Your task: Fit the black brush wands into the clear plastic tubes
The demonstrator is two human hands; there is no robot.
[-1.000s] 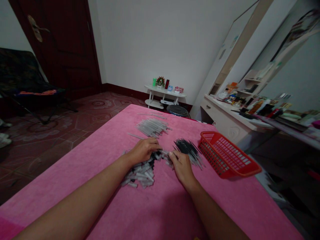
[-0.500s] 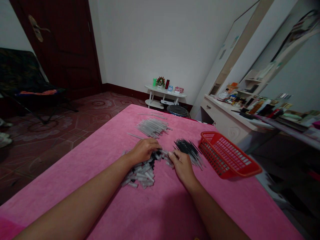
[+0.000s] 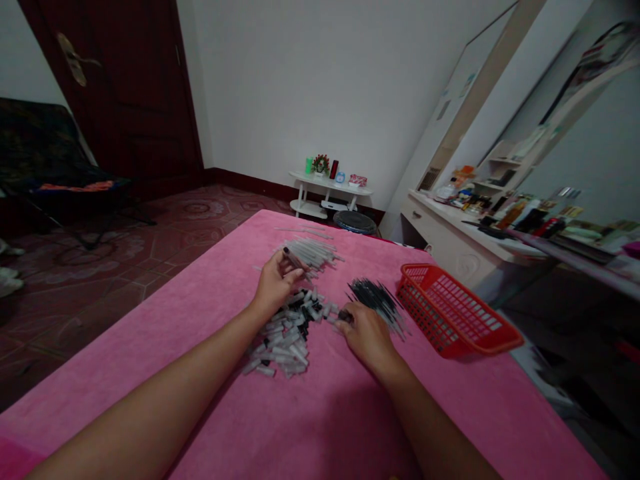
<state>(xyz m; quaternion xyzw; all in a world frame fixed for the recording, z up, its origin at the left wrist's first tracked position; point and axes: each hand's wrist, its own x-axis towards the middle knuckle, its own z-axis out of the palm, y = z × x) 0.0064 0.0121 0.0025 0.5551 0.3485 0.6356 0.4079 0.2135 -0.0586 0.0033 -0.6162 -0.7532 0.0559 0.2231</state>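
My left hand (image 3: 275, 283) is closed on a slim clear pen barrel (image 3: 296, 259) with a black end, held over the near side of a heap of pale pen barrels (image 3: 314, 252). Below it spreads a pile of clear and black pen caps (image 3: 285, 343). My right hand (image 3: 367, 332) pinches a small dark piece (image 3: 344, 315), which looks like a pen cap, at the right edge of that pile. Beyond my right hand lies a bundle of thin refills with black ends (image 3: 377, 300). The fingertips partly hide what each hand holds.
A red plastic basket (image 3: 460, 313) stands at the right of the pink cloth-covered table (image 3: 300, 427). Past the table's far edge are a low white shelf (image 3: 325, 181) and a round dark-topped stool (image 3: 354, 221). A dresser (image 3: 465, 240) with bottles is at the right.
My left hand has moved up and away from the cap pile to the barrel heap, and a pen barrel now shows in it. My right hand has barely moved; a dark piece now shows in its fingers.
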